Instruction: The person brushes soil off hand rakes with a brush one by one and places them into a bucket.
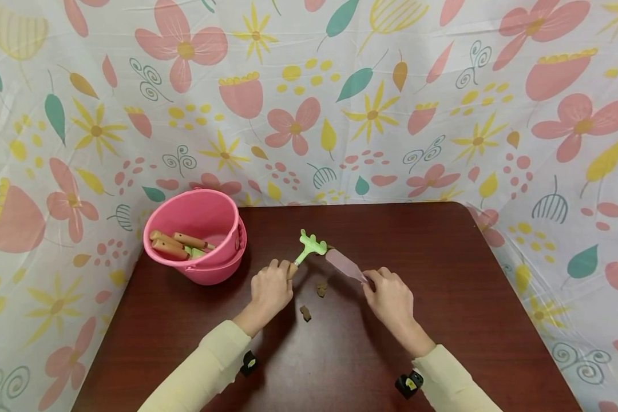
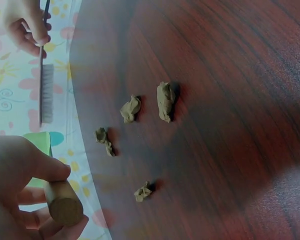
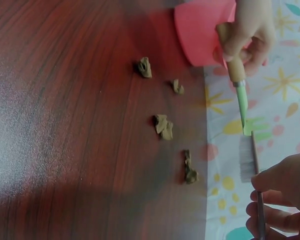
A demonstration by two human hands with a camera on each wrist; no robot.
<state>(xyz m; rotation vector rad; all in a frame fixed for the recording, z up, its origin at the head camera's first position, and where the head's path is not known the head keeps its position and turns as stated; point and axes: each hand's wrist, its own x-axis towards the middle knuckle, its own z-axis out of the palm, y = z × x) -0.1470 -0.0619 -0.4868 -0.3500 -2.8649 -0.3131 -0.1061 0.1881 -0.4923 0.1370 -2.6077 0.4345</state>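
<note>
My left hand (image 1: 272,289) grips the wooden handle of a small green hand rake (image 1: 313,246), whose tines point away over the table. In my right hand (image 1: 391,298) is a flat brush (image 1: 344,265) with a pinkish back; its pale bristles (image 3: 246,159) show in the right wrist view. The rake's head and the brush's tip almost meet; whether they touch I cannot tell. Several brown clay-like clumps lie below them, among them one clump (image 1: 321,289) between the hands and another (image 1: 305,313) nearer me. Both tools are held above the table in the wrist views.
Two nested pink buckets (image 1: 221,276) stand at the table's back left, with several wooden-handled tools (image 1: 169,247) inside. The dark wooden table (image 1: 443,320) ends at a flowered cloth (image 1: 298,68) behind and at both sides.
</note>
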